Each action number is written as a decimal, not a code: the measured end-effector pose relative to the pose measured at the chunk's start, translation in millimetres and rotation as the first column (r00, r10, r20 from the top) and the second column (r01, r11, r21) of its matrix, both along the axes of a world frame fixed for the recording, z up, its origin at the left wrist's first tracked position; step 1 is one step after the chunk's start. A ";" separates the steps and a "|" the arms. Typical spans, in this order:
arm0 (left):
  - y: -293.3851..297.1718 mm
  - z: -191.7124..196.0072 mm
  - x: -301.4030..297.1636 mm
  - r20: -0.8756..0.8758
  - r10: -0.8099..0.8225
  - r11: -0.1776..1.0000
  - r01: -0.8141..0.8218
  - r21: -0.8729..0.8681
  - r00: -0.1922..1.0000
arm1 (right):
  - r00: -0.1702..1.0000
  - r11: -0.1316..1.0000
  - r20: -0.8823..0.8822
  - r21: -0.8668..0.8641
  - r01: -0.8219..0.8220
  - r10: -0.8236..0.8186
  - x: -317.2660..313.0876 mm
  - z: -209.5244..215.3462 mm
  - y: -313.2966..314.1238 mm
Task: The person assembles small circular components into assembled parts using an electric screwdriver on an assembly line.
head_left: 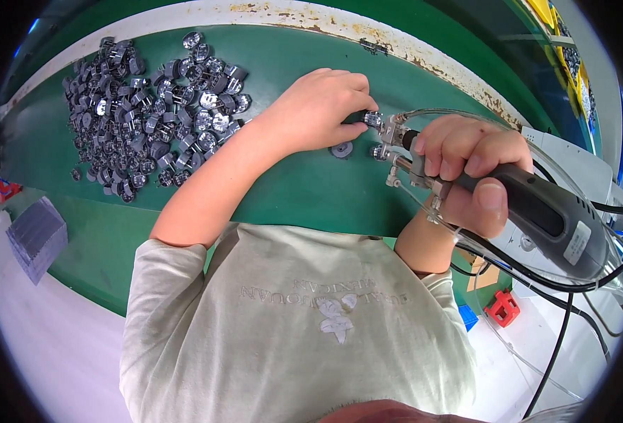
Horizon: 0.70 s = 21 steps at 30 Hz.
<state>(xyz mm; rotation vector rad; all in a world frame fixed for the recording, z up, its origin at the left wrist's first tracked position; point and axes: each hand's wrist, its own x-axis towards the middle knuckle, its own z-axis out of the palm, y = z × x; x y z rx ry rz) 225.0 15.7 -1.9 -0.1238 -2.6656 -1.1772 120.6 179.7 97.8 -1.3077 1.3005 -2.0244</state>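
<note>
My left hand (322, 106) reaches across the green work surface, its fingers and thumb closed on a small dark round part with a shiny metal end (372, 118). That end sits right by the metal fittings (394, 134) at the tip of a grey handheld power tool (554, 218). Around the tool's body my right hand (473, 162) is wrapped, thumb along the near side. Another small round part (379, 151) is close to the tool tip; whether it touches the tool I cannot tell. Below my left fingers a dark grey disc-shaped part (342, 149) lies on the surface.
A big heap of similar dark round parts (163, 106) spreads over the left of the green table (290, 190). A rusty white rail (311, 21) borders its far side. Black cables (558, 338) and clear tubing trail at right. A red object (502, 308) lies lower right.
</note>
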 end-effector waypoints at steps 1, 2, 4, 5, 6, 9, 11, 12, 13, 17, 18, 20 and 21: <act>-0.2 -0.1 0.0 0.001 0.002 1.000 -0.002 0.001 1.000 | 1.000 1.000 -0.016 0.019 0.015 -0.015 1.2 1.3 -0.9; -0.2 -0.2 -0.1 0.011 -0.003 1.000 0.003 -0.004 1.000 | 1.000 1.000 -0.014 0.019 0.013 -0.012 1.9 2.5 -0.8; 0.4 0.5 0.6 0.022 -0.004 1.000 0.004 -0.011 1.000 | 0.997 0.997 0.075 -0.082 -0.011 0.017 2.8 4.9 -0.3; 1.3 1.6 1.8 0.001 0.021 1.000 -0.021 0.004 1.000 | 0.999 0.998 0.044 -0.070 -0.004 0.007 0.1 6.1 1.7; 2.0 2.8 3.2 -0.020 0.046 0.999 -0.046 0.019 0.999 | 0.999 0.997 0.047 -0.072 -0.008 0.011 -0.9 6.9 2.5; 1.8 11.1 -3.2 -0.130 0.026 0.996 -0.015 0.086 0.991 | 1.000 0.996 0.009 -0.084 -0.029 0.030 -8.5 12.4 9.9; -1.0 12.0 -1.6 -0.164 -0.002 0.999 0.008 0.035 0.986 | 0.999 0.995 0.004 -0.093 -0.047 0.048 -9.4 13.9 11.5; -2.2 11.9 -1.3 -0.198 -0.034 0.999 0.031 -0.016 0.980 | 0.998 0.993 -0.002 -0.100 -0.064 0.064 -9.2 14.7 11.9; -2.5 10.4 -1.4 -0.197 -0.034 0.999 0.031 -0.016 0.980 | 0.998 0.993 -0.001 -0.101 -0.064 0.064 -8.2 15.1 11.9; -2.5 7.9 -1.5 -0.199 -0.036 0.998 0.024 -0.065 0.979 | 0.997 0.998 -0.075 -0.064 -0.011 0.006 -4.3 16.1 11.4; -2.6 8.1 -1.7 -0.191 -0.037 0.997 0.024 -0.071 0.981 | 0.996 0.998 -0.089 -0.064 -0.004 -0.001 -4.2 16.1 11.5; -2.9 7.4 -1.4 -0.199 -0.033 0.997 0.019 -0.074 0.979 | 0.997 0.997 -0.079 -0.073 -0.015 0.010 -5.0 15.9 12.3; -3.1 7.1 -1.3 -0.207 -0.029 0.997 0.014 -0.075 0.978 | 0.997 0.996 -0.069 -0.081 -0.027 0.021 -5.6 15.8 12.8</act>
